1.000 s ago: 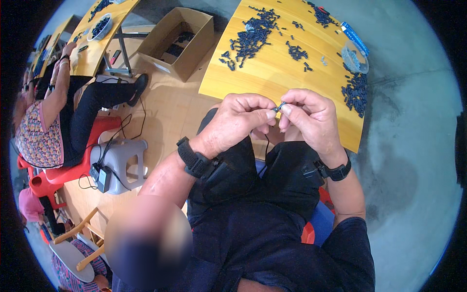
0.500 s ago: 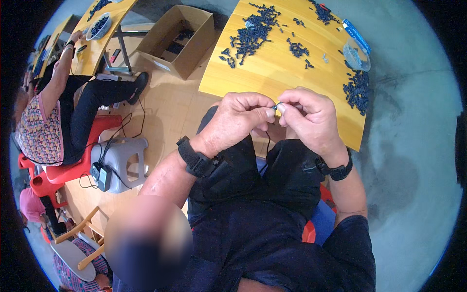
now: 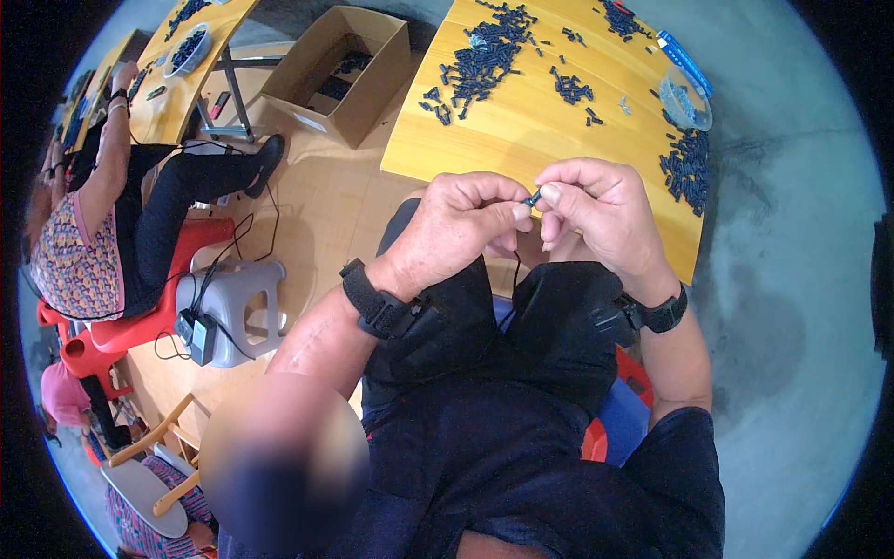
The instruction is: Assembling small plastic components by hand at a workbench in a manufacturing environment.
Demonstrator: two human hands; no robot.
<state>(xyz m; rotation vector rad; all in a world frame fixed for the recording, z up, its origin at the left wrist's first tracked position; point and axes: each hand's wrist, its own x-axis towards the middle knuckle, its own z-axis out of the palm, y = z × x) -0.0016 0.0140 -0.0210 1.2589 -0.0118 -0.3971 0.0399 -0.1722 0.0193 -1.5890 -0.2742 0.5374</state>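
1. Right hand (image 3: 601, 216) has shifted slightly rightward; its thumb and forefinger seem to pinch a small dark piece (image 3: 532, 199).
2. Left hand (image 3: 458, 224) pinches its other end; its axis apparently slants up-right between them.
3. Beyond: yellow table (image 3: 521, 149).

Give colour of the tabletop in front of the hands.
The tabletop is yellow; the head view shows it.

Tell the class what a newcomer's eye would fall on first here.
Probably the left hand and right hand, near the middle, pinching a small dark piece. Beyond them lies the yellow table, strewn with dark parts; left of it stands an open box.
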